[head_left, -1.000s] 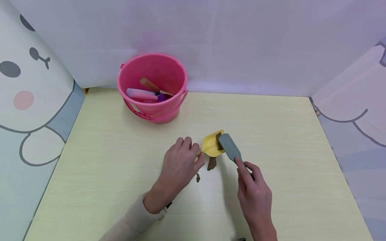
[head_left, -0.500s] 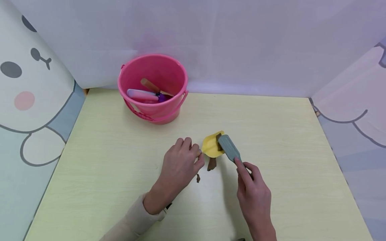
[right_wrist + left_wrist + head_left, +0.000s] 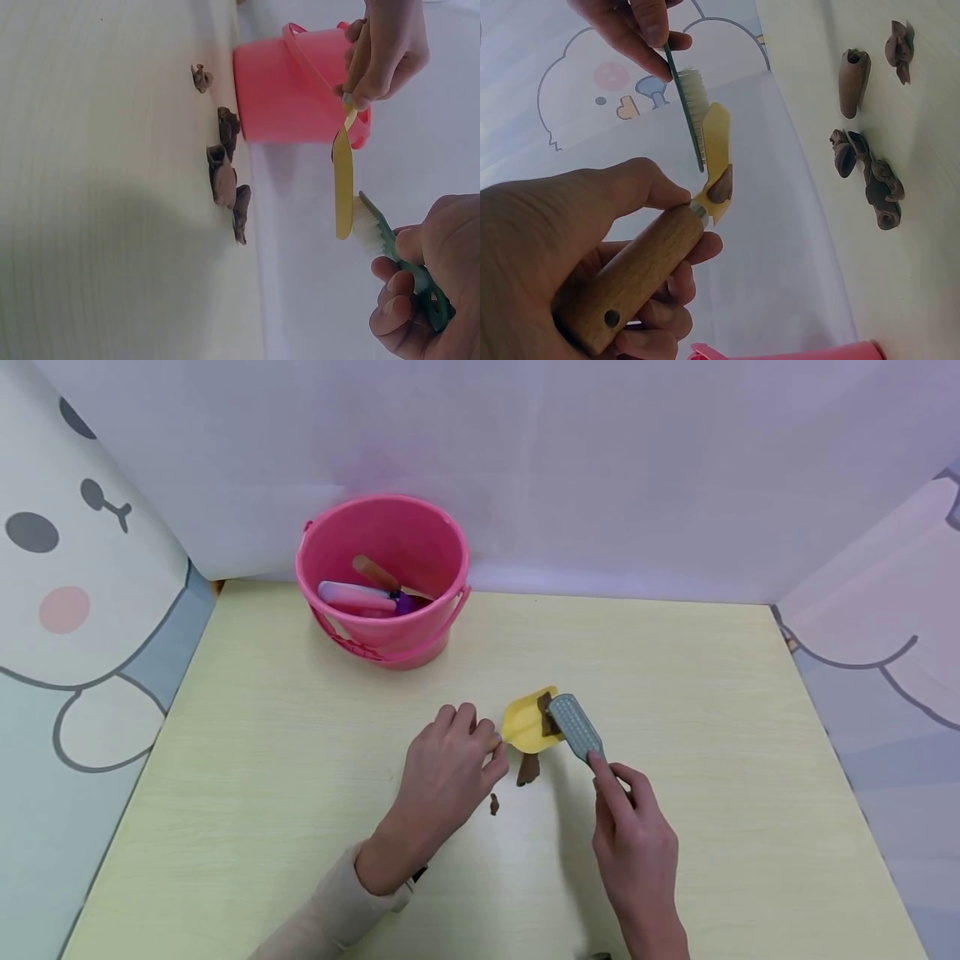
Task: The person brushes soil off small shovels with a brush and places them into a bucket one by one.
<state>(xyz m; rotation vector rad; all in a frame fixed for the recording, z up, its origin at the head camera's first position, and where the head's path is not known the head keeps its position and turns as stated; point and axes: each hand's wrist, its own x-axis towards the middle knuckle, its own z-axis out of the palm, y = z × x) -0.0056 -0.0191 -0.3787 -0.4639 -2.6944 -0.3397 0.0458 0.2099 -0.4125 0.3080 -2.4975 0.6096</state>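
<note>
My left hand grips the wooden handle of a small yellow garden trowel, held above the table. A brown clump clings to the trowel's blade. From the right, my right hand holds a green brush by its handle. Its pale bristles meet the blade near its tip in the right wrist view. Below the trowel, several dry-looking brown pieces lie on the table. One small brown piece lies apart, beside my left hand.
Behind the trowel, to the left, stands a pink bucket with several handled tools inside. A pale wood-grain table spreads under both hands. Light cloth hangs along the back, and printed panels flank the sides.
The brush head has turned and shifted slightly right, so its dotted back shows more clearly and more of the brown clump is visible. My left hand and the trowel stay nearly still.
</note>
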